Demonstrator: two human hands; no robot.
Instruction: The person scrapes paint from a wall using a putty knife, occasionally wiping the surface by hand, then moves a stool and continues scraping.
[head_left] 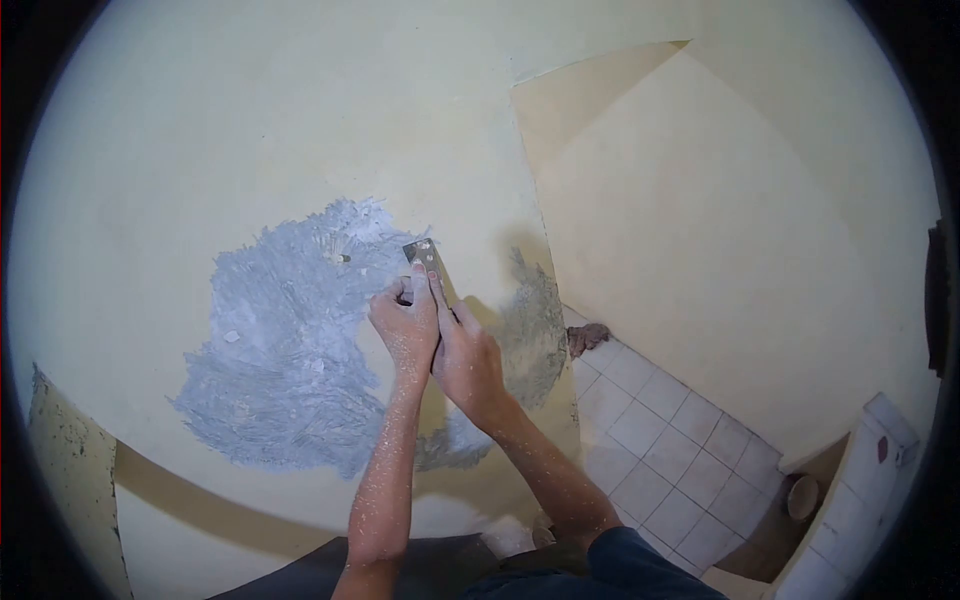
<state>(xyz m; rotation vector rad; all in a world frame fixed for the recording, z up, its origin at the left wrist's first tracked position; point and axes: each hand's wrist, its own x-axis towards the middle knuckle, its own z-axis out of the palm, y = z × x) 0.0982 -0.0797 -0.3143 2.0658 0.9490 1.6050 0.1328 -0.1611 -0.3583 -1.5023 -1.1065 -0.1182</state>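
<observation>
A metal-bladed scraper [420, 249] presses against the pale yellow wall [300, 120], at the right edge of a large grey patch [285, 350] where the paint is off. Both of my hands are closed round the scraper, close together. My left hand [407, 325] has its thumb along the tool near the blade. Just to its right and lower, my right hand [468, 362] grips it, a finger stretched up toward the blade. The handle is mostly hidden by my hands. Pale flakes speckle both forearms.
A second bare grey area [535, 330] lies right of my hands, by the wall corner. Beyond it, white floor tiles [650, 440] run along another wall, with a crumpled brown cloth-like thing [588, 338] in the corner. A round container [802, 497] stands at lower right.
</observation>
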